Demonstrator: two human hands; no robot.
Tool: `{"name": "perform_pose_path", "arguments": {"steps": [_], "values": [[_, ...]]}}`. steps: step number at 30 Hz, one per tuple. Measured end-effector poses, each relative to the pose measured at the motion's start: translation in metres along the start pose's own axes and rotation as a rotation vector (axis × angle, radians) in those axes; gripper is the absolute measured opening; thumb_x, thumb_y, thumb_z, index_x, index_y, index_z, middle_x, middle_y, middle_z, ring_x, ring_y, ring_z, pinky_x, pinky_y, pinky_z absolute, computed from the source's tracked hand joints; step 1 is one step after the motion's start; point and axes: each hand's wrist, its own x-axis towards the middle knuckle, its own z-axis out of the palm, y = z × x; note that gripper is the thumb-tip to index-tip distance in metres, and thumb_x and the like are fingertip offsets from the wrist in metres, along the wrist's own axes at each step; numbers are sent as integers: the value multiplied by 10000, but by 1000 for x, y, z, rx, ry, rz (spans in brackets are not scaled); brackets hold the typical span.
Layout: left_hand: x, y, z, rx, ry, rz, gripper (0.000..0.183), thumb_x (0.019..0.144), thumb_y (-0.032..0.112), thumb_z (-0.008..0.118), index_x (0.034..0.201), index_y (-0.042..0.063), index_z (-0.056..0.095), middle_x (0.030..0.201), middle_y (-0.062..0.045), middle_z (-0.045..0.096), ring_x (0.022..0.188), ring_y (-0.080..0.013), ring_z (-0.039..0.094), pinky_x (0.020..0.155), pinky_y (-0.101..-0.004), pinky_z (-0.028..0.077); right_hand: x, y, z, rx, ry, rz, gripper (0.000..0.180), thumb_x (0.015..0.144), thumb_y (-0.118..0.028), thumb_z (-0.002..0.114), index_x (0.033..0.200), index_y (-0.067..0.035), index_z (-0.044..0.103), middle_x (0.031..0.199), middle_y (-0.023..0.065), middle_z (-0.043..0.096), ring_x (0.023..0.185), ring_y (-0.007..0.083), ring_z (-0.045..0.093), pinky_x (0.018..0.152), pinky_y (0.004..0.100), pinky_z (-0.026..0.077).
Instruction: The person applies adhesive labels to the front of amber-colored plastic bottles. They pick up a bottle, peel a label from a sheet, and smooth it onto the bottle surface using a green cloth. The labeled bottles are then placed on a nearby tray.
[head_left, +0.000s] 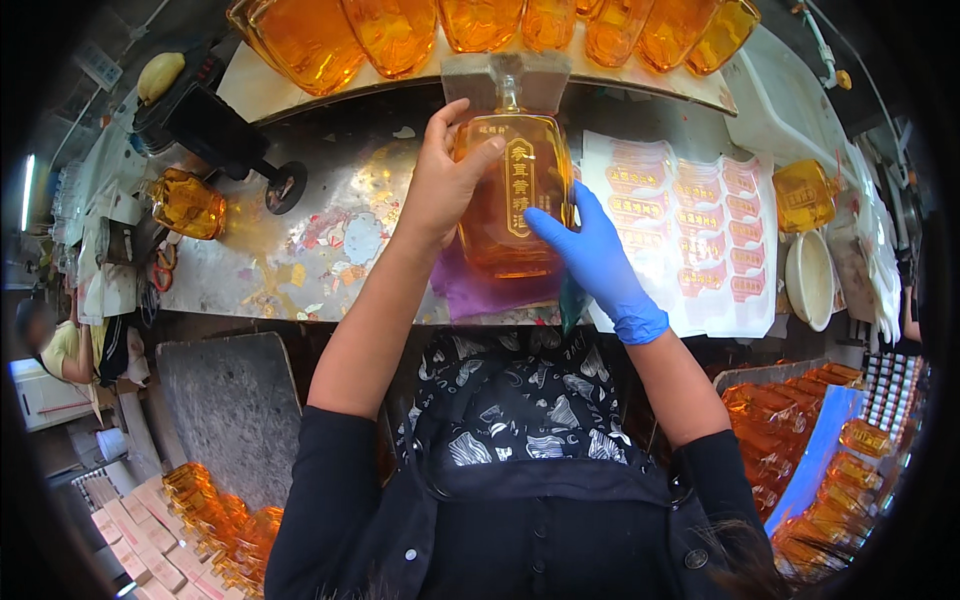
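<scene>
A glass bottle of amber liquid (491, 255), with gold lettering on its front, is held between both hands, its neck pointing away from me. My bare left hand (454, 169) grips its left side, thumb on the front face. On its lower right side lies my right hand (592, 251) in a blue glove, thumb on the front. Behind the bottle's neck stands a brownish block (551, 79). Purple cloth (472, 289) lies beneath the bottle at the bench edge. Sheets of pink and gold labels (697, 232) are to the right.
Amber bottles (480, 22) line a board at the back. A black stand (214, 131), another bottle (191, 206) and red-handled scissors (161, 270) are at left. At right are a bottle (802, 195), a pale bowl (810, 281) and a white bin (780, 97). A person (71, 349) is far left.
</scene>
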Motion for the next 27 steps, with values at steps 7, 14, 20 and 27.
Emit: {"name": "perform_pose_path", "arguments": {"steps": [7, 14, 20, 27], "values": [[2, 3, 2, -6, 18, -48, 591, 881, 163, 653, 1361, -4, 351, 1280, -161, 483, 1146, -202, 517, 950, -312, 449, -1, 1, 0, -4, -2, 31, 662, 819, -407, 705, 1293, 4, 491, 1210, 193, 536, 1127, 278, 537, 980, 364, 414], [0, -6, -2, 29, 15, -2, 568, 893, 178, 638, 1360, -6, 372, 1327, -157, 456, 1197, -210, 480, 991, -317, 416, -2, 0, 0, 2, -5, 30, 645, 832, -396, 695, 1296, 3, 490, 1232, 190, 521, 1139, 278, 529, 983, 366, 411], [3, -5, -2, -37, 55, -39, 478, 934, 149, 585, 1347, 14, 384, 1202, -117, 533, 1121, -177, 557, 943, -317, 465, 0, -15, -1, 70, -36, 54, 612, 844, -412, 680, 1250, 16, 520, 1140, 172, 585, 1050, 236, 570, 925, 334, 441], [1, -1, -2, -99, 29, -54, 511, 926, 142, 596, 1360, 17, 357, 1214, -128, 528, 1128, -187, 551, 945, -316, 465, 45, -27, -11, 34, -28, 106, 619, 852, -521, 634, 1144, 21, 566, 1003, 146, 653, 915, 192, 623, 841, 306, 480]]}}
